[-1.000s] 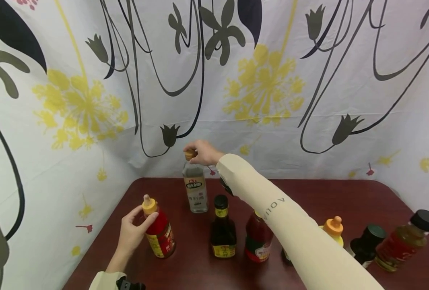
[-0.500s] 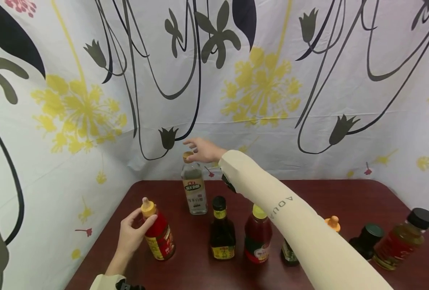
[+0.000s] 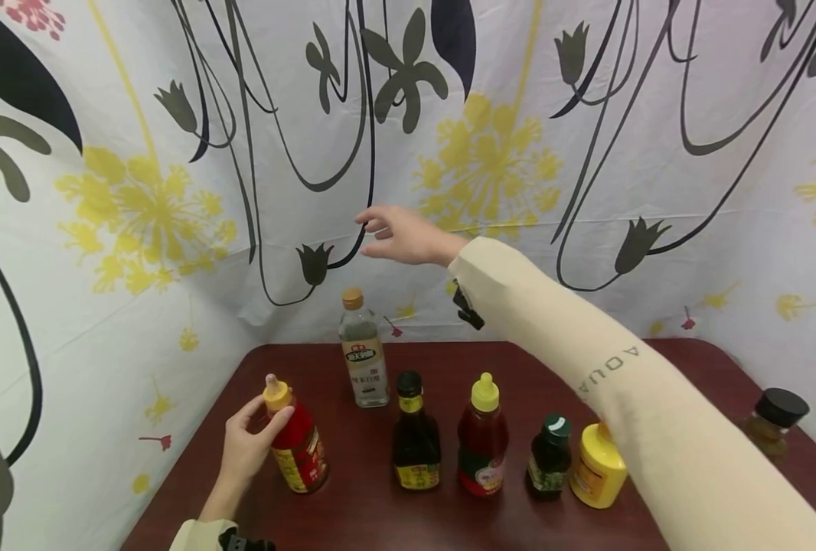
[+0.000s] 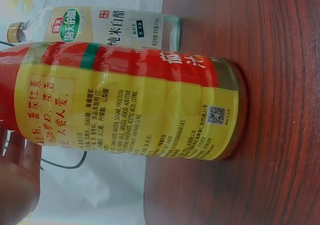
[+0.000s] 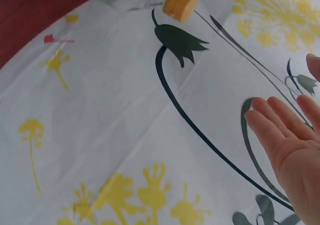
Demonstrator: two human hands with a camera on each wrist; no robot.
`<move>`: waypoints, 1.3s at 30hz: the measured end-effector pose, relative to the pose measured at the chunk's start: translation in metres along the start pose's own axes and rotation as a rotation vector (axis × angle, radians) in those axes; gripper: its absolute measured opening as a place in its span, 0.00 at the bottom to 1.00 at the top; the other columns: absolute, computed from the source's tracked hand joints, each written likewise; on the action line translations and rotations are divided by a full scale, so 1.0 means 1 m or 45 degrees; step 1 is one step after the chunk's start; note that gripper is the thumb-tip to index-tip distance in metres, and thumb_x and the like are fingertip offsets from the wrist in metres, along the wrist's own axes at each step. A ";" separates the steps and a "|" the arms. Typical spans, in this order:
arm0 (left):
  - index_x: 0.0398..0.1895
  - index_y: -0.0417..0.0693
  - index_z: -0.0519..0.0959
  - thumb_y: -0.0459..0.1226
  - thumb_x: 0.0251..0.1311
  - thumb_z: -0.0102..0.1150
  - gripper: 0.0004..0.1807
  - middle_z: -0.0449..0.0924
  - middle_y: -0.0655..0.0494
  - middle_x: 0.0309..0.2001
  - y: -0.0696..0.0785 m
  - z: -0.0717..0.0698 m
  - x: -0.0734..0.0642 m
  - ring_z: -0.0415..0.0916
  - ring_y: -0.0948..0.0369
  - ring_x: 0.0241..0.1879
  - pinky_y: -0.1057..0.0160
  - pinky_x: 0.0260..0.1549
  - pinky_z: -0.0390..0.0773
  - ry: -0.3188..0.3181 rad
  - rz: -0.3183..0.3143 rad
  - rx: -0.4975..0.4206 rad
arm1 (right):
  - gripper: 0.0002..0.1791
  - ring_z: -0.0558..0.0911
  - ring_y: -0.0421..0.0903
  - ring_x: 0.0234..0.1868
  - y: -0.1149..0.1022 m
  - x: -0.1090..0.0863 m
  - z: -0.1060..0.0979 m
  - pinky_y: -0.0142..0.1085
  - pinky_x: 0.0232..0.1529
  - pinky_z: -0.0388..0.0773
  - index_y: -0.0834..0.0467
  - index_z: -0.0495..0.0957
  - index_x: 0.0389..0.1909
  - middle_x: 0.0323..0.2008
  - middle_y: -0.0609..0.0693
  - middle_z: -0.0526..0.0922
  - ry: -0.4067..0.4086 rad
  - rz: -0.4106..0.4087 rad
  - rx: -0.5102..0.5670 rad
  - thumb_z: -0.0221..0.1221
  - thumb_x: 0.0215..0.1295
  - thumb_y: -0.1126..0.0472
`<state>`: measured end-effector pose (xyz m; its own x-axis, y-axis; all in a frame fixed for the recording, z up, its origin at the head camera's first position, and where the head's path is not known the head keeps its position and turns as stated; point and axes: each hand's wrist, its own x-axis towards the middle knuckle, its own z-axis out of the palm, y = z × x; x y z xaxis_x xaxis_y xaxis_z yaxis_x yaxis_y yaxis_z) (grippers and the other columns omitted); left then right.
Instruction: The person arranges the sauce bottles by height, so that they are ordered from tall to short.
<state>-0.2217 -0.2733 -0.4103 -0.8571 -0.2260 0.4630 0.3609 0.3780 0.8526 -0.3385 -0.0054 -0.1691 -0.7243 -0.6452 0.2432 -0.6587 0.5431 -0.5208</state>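
My left hand (image 3: 248, 442) grips the upper part of a red squeeze bottle of ketchup (image 3: 301, 451) with a yellow nozzle cap, which stands at the table's left. Its yellow back label (image 4: 135, 115) fills the left wrist view. Behind it stands a clear glass bottle of white vinegar (image 3: 367, 366) with an orange-brown cap. Raised above and to the right of that bottle, my right hand (image 3: 408, 236) holds nothing, its fingers loosely bent. In the right wrist view the right hand (image 5: 295, 155) is apart from the vinegar bottle's cap (image 5: 179, 5).
To the right stand a dark sauce bottle (image 3: 417, 440), a red bottle with a yellow nozzle (image 3: 484, 440), a small dark green-capped bottle (image 3: 549, 459), a yellow bottle (image 3: 597, 471) and a black-capped jar (image 3: 780, 409). The right sleeve (image 3: 628, 367) hides part of the dark red table (image 3: 504, 528). Patterned cloth (image 3: 311, 153) hangs behind.
My right hand has let go of the vinegar bottle's cap and risen up and to the right. The left hand stays on the ketchup bottle. More bottles show beneath the right sleeve.
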 end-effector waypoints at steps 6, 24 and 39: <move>0.48 0.40 0.75 0.35 0.52 0.60 0.19 0.75 0.70 0.39 0.003 0.001 0.001 0.71 0.70 0.40 0.71 0.35 0.72 -0.011 -0.138 0.063 | 0.25 0.70 0.52 0.55 0.000 -0.026 -0.022 0.38 0.54 0.66 0.59 0.63 0.59 0.58 0.55 0.67 0.062 -0.054 -0.076 0.54 0.61 0.60; 0.50 0.56 0.76 0.41 0.50 0.62 0.21 0.77 0.57 0.44 -0.100 -0.002 0.017 0.73 0.64 0.39 0.69 0.31 0.74 0.001 0.018 0.029 | 0.24 0.68 0.50 0.57 0.023 -0.129 -0.028 0.41 0.56 0.64 0.63 0.64 0.58 0.57 0.57 0.67 0.042 -0.098 0.091 0.54 0.61 0.62; 0.51 0.61 0.75 0.43 0.51 0.62 0.21 0.77 0.59 0.45 -0.133 -0.002 0.023 0.72 0.63 0.39 0.68 0.32 0.74 0.021 0.016 0.075 | 0.24 0.68 0.52 0.56 0.065 -0.188 0.041 0.41 0.52 0.67 0.62 0.63 0.58 0.57 0.59 0.67 -0.042 -0.020 0.423 0.54 0.62 0.59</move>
<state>-0.2884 -0.3308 -0.5125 -0.8460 -0.2356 0.4782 0.3493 0.4327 0.8311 -0.2372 0.1291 -0.2826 -0.7039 -0.6721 0.2298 -0.5636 0.3315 -0.7566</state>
